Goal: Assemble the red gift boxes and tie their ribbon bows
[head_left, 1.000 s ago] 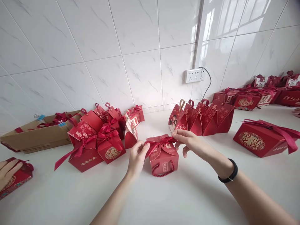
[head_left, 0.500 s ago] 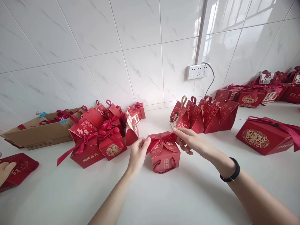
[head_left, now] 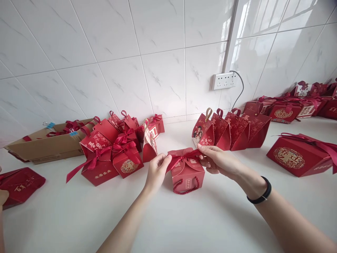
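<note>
A small red gift box [head_left: 187, 175] with a twisted cord handle on its front stands between my hands on the white table [head_left: 168, 225]. Across its top runs a dark red ribbon [head_left: 185, 157], crossed at the middle. My left hand [head_left: 158, 170] pinches the ribbon's left end between thumb and fingers. The right end is pinched in my right hand [head_left: 214, 158], whose wrist wears a black band [head_left: 263, 191]. Just behind that hand is a red box with a cartoon couple [head_left: 202, 131].
Red boxes with bows [head_left: 98, 170] cluster at left beside a cardboard box [head_left: 58, 149]. Another person's hand [head_left: 3, 196] touches a red box [head_left: 23, 186] at far left. A large red box [head_left: 297, 156] lies at right. A power strip [head_left: 224, 81] hangs on the wall.
The view has shifted slightly, moving most things a little to the right in the picture. Both my hands still hold the ribbon ends. The other person's hand has moved toward the left edge.
</note>
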Tool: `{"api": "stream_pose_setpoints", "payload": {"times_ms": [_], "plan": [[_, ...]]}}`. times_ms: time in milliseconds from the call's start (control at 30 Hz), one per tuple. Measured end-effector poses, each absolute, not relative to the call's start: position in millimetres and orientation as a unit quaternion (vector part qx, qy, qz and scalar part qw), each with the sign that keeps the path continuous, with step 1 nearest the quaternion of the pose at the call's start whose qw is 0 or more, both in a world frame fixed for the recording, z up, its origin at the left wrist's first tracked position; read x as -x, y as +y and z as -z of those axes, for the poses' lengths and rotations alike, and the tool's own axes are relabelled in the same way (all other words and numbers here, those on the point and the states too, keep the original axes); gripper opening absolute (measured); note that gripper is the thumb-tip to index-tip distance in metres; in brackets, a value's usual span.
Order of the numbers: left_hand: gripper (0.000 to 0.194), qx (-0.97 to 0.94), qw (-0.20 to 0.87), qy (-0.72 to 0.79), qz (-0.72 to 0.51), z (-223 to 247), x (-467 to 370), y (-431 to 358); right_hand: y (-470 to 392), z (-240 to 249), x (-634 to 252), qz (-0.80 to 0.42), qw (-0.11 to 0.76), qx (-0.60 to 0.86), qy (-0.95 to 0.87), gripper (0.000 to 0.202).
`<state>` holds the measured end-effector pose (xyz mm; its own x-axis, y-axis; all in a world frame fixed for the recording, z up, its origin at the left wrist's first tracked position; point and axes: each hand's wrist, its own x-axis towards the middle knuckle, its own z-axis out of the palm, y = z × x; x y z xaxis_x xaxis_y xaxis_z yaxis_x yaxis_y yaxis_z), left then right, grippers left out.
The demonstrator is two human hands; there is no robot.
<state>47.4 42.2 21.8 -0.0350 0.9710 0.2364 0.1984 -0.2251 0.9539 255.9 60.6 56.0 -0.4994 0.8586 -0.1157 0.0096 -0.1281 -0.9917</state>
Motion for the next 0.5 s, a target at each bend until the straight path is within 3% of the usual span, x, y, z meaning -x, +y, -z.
{"api": "stream_pose_setpoints", "payload": {"times_ms": [233, 500], "plan": [[0.04, -0.576, 0.385, 0.498, -0.522, -19.9, -46.8, 43.2, 57.0, -63.1, -253.7, -0.539, 0.325, 0.487, -0.606, 0.037], [0.04, -0.574, 0.391, 0.497, -0.52, -19.3, -46.6, 43.8, 63.2, -57.9, -261.9, -0.645, 0.365, 0.407, -0.534, 0.029]]}}
